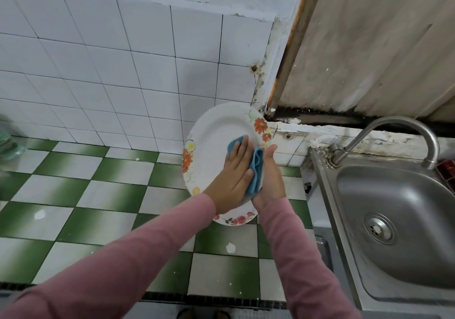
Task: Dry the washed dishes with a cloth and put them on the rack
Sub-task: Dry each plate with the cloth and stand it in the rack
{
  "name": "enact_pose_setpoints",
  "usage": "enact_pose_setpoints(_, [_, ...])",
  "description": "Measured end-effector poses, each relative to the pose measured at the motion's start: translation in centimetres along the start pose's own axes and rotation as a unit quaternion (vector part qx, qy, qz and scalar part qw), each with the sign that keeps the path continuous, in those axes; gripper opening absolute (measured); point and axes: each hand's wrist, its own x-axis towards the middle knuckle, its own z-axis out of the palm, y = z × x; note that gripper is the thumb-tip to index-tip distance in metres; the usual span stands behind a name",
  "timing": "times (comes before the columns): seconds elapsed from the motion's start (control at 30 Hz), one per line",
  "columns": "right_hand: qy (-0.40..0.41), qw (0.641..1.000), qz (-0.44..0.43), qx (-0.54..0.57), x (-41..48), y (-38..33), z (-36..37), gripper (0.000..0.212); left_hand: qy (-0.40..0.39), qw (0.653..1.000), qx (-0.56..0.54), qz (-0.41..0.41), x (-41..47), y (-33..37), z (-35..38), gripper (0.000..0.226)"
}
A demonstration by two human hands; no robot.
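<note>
Blue cloth [256,171] lay pressed against the plate [219,131] under your left hand [234,173]. Its fingers were straight and flat on the plate's face, with cloth showing past the fingertips and bunched along the thumb side. Your right hand [269,183] gripped the plate at its right rim: thumb up along the edge, fingers tucked behind and out of sight, a fold of cloth caught between that hand and the rim.

You held the plate tilted up, face toward you. It was white with orange flowers round the border. It hung over the far right part of the counter [98,195], close to the wall [123,60] and left of the sink [394,208]. Just below your wrists a second plate [234,220] with red roses on its rim peeked out; you could not tell whether it rested on the counter.

Both sleeves [147,244] were pink. The counter was tiled in green and white squares, the wall in white. A steel tap [398,124] curved over the sink's far edge. At the far left edge stood a blurred greenish glass thing [7,144].
</note>
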Motion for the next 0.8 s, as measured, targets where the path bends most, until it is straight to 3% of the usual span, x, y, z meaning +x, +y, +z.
enact_pose_setpoints(0.1, [-0.011,1.0,-0.003,0.009,-0.4,0.4,0.5,0.066,0.027,1.0,0.014,0.002,2.1,0.3,-1.5,0.059])
enact_pose_setpoints(0.17, [-0.021,0.999,0.017,0.024,-0.5,0.8,0.4,0.065,0.038,0.998,0.057,-0.005,3.1,-0.4,-2.3,0.059])
enact_pose_setpoints(0.3, [-0.016,0.998,0.059,0.026,-0.8,1.5,0.1,0.084,0.05,0.985,0.114,-0.121,3.9,-3.0,-3.8,0.059])
enact_pose_setpoints(0.43, [-0.01,0.997,0.037,0.064,-0.9,1.4,-0.5,0.105,0.009,0.968,0.151,-0.203,1.7,-5.3,-4.2,0.058])
enact_pose_setpoints(0.63, [0.013,0.999,-0.006,0.053,-0.2,0.5,-1.5,0.108,-0.08,0.974,0.161,-0.135,-3.2,-6.2,-0.9,0.075])
enact_pose_setpoints(0.8, [0.053,0.997,-0.004,0.05,0.0,0.1,-1.5,0.104,-0.072,0.993,0.008,-0.094,-4.5,-1.8,0.5,0.056])
